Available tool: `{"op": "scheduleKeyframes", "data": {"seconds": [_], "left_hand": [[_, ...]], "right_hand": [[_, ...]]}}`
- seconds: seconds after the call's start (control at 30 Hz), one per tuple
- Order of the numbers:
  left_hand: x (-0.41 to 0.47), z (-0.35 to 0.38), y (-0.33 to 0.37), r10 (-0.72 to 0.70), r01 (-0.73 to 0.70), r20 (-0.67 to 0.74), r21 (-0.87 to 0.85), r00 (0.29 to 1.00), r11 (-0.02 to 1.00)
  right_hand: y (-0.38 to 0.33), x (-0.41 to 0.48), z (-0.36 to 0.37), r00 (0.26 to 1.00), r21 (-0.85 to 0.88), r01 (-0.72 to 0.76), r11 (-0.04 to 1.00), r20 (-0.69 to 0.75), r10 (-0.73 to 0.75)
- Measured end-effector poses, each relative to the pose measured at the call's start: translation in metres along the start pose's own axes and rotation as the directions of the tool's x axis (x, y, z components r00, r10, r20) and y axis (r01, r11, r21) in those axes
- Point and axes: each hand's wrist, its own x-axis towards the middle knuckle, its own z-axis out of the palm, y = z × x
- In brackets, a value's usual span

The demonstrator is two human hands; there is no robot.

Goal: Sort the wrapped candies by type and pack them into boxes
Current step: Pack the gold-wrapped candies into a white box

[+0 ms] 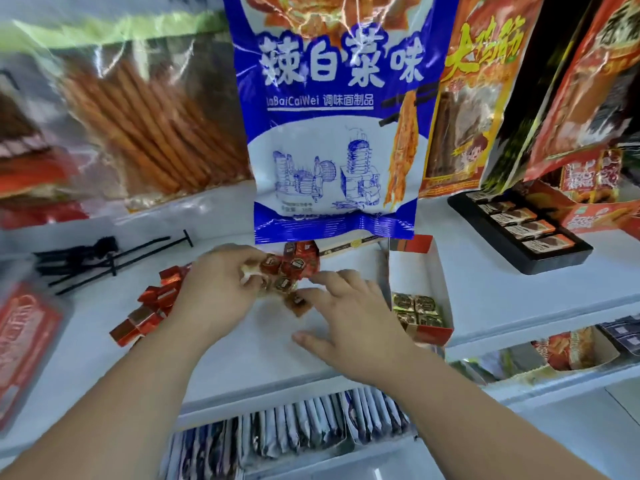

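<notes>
While our left hand (221, 289) pinches red candies (294, 265) and our right hand (349, 320) lies spread, we count only four gold candies (417, 310) in the box (414, 271); most remain loose.

My left hand (216, 292) pinches red wrapped candies (292, 266) on a white shelf (266, 344), my right hand (349, 317) spread flat beside them; a box (414, 271) to the right holds gold-wrapped candies (417, 310).

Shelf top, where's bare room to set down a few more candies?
Bare shelf lies between the white box and the black tray, and along the front edge, nearer than the left hand and right hand. Crowded beyond them: red candies, black hooks.
</notes>
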Motion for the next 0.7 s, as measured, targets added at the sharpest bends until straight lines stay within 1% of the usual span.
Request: {"op": "scheduleKeyframes", "data": {"seconds": [0.1,0.17,0.2,0.33,0.43,0.47,0.53,0.6,0.67,0.7], "left_hand": [[0.004,0.000,-0.029,0.031,-0.031,0.001,0.131,1.000,0.991],[0.009,0.003,-0.036,0.050,-0.050,0.003,0.176,0.999,0.983],[0.011,0.005,-0.037,0.056,-0.055,0.003,0.183,0.998,0.981],[0.017,0.009,-0.031,0.078,-0.081,0.032,0.123,0.996,0.989],[0.017,0.013,-0.029,0.129,-0.134,0.109,0.040,0.986,0.990],[0.017,0.013,-0.030,0.158,-0.164,0.124,0.039,0.980,0.986],[0.019,0.013,-0.035,0.190,-0.202,0.137,0.075,0.972,0.977],[0.020,0.011,-0.038,0.189,-0.209,0.150,0.128,0.970,0.970],[0.020,0.010,-0.037,0.177,-0.209,0.181,0.172,0.967,0.963],[0.020,0.010,-0.036,0.168,-0.211,0.217,0.191,0.962,0.959]], "right_hand": [[-0.018,0.007,0.018,0.990,-0.002,0.071,0.997,0.121,-0.070],[-0.020,0.011,0.024,0.980,-0.046,0.060,0.997,0.192,-0.050],[-0.021,0.012,0.024,0.980,-0.075,0.046,0.996,0.196,-0.031],[-0.014,0.017,0.009,0.983,-0.161,-0.106,0.981,0.133,0.128],[-0.002,0.012,0.007,0.977,-0.200,-0.152,0.968,0.119,0.178],[0.001,0.010,0.007,0.978,-0.203,-0.165,0.965,0.096,0.188],[0.001,0.008,0.010,0.984,-0.191,-0.168,0.967,0.032,0.177],[-0.005,0.010,0.014,0.995,-0.146,-0.103,0.984,-0.007,0.103],[-0.015,0.015,0.020,1.000,-0.103,-0.015,0.995,0.010,0.016],[-0.019,0.017,0.023,1.000,-0.083,0.006,0.997,0.026,-0.004]]}}
